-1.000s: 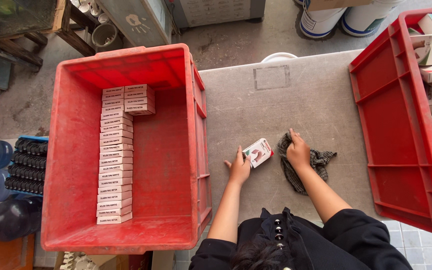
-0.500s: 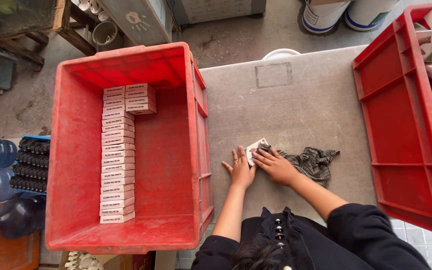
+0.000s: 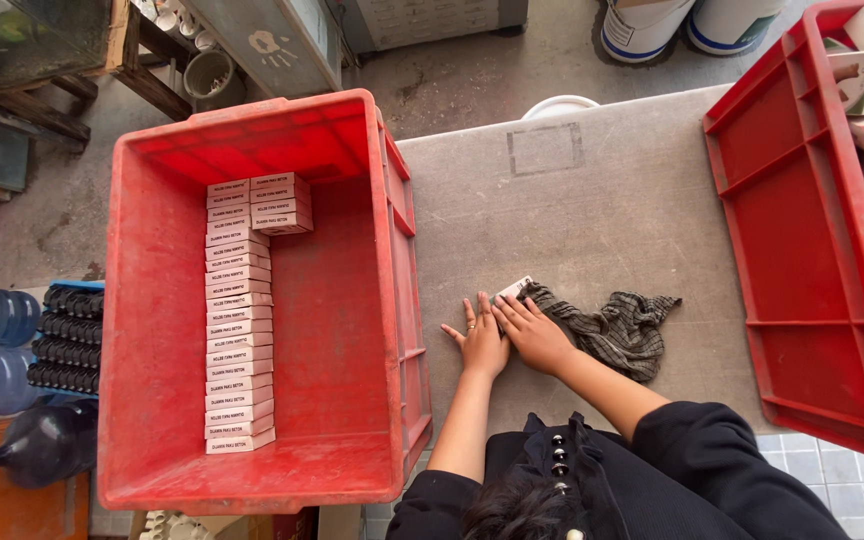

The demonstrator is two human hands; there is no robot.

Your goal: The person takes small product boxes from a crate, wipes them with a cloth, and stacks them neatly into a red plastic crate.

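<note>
Since half a second back I saw both hands slide left: left hand (image 3: 482, 345) lay flat, fingers spread; right hand (image 3: 534, 333) pressed fingers-together over the small box (image 3: 514, 289), mostly hidden, one corner showing. Rag (image 3: 620, 325) trailed right. Open tabletop (image 3: 572, 220) lay far of hands; the left crate (image 3: 397, 300) wall sat near.

Grey concrete floor (image 3: 512, 60), grey worktable (image 3: 592, 220), wooden bench (image 3: 142, 70), 2 buckets (image 3: 692, 20)
</note>
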